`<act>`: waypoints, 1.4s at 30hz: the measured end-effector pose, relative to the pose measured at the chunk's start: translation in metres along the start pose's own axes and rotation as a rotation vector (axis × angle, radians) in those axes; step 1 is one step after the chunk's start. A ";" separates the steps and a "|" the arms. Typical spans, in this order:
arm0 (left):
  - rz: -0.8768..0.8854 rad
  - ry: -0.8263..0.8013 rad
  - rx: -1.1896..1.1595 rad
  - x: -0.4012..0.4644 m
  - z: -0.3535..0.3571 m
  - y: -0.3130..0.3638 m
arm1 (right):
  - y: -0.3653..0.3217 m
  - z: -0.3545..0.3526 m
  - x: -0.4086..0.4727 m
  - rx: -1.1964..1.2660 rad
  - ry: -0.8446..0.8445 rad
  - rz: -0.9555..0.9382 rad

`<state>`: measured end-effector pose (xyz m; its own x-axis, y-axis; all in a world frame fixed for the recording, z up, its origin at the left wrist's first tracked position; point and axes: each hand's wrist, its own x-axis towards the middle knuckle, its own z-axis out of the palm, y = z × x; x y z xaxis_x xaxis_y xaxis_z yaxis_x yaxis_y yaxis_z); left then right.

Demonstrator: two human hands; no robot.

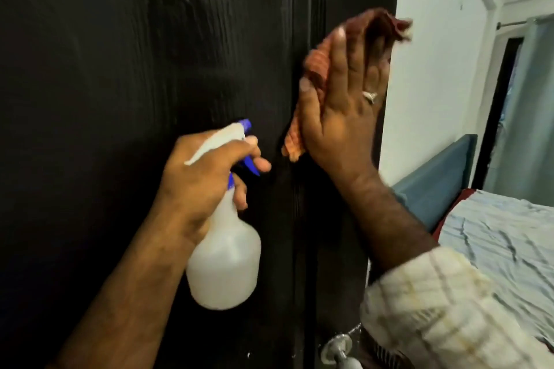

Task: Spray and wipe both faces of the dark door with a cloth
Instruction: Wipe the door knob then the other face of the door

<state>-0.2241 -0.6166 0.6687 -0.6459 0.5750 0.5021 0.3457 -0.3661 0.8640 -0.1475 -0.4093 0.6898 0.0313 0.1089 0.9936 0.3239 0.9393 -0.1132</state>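
R hand point(341, 105) fingers flat, pressing cloth point(311, 69) on door point(120, 99); L hand point(204, 177) grips sprayer point(224, 263).

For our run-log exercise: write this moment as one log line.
left hand: grips spray bottle | right hand: presses cloth on door | stage: wiping

Black wooden door point(120, 99) has grainy semi-gloss paint; frosted white plastic spray bottle point(224, 263); ribbed orange-red cloth point(314, 69); shiny metal handle point(338, 350).

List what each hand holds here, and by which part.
Left hand grips the spray bottle by its neck, a finger on the trigger. Right hand presses the orange cloth flat against the door.
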 end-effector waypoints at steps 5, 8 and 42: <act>-0.015 0.045 -0.018 0.001 -0.019 0.009 | -0.005 -0.010 -0.036 0.008 -0.089 -0.091; -0.016 0.030 0.017 -0.011 -0.031 -0.009 | 0.014 -0.035 -0.127 0.014 -0.275 -0.163; -0.273 0.114 0.142 -0.089 -0.077 -0.168 | -0.033 -0.022 -0.292 0.495 -0.571 0.396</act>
<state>-0.2768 -0.6623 0.4761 -0.7970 0.5496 0.2505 0.2356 -0.0991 0.9668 -0.1470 -0.4796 0.4040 -0.4692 0.4815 0.7403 -0.0650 0.8172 -0.5727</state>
